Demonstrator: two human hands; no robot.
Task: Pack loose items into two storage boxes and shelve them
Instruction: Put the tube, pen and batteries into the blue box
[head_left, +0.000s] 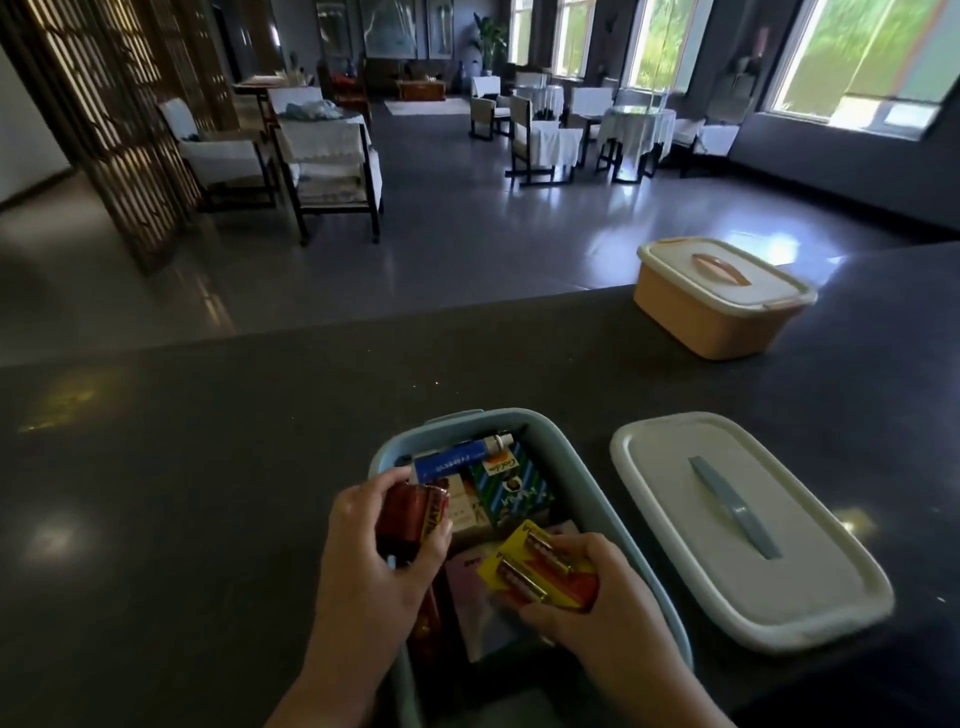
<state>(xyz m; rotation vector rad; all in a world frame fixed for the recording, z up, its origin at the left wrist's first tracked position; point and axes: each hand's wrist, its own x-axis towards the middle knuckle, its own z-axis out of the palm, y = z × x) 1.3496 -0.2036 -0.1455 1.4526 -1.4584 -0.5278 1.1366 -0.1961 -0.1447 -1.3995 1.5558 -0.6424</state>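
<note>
Head view looks down on a dark counter (208, 467) where a pale blue storage box (597, 493) stands open, its long axis running from the person away toward the far edge of the counter, tilted a little to the left at its far end. Inside the box, at the far end, a blue tube (457, 461) with a white cap lies crosswise, cap pointing right. Just nearer than the tube sits a green striped carton (511, 493), turned at an angle, and beside it to the left a pale carton, partly hidden. A pinkish flat packet (467, 582) lies on the box floor closer to the person.

The left hand (374, 561) is curled round a dark red cylinder with a yellow band (415, 517), holding it over the box's left wall. The right hand (597, 603) pinches a yellow and red card of batteries (540, 566) above the near middle of the box; the batteries lie slantwise, their ends pointing up-left and down-right.

Right of the box, just beside it and not touching, its white lid (675, 571) lies flat with a blue handle (737, 504) running along its length. Farther beyond the lid, well apart from the blue box, an orange storage box (717, 322) stands closed under a white lid with an orange handle.
</note>
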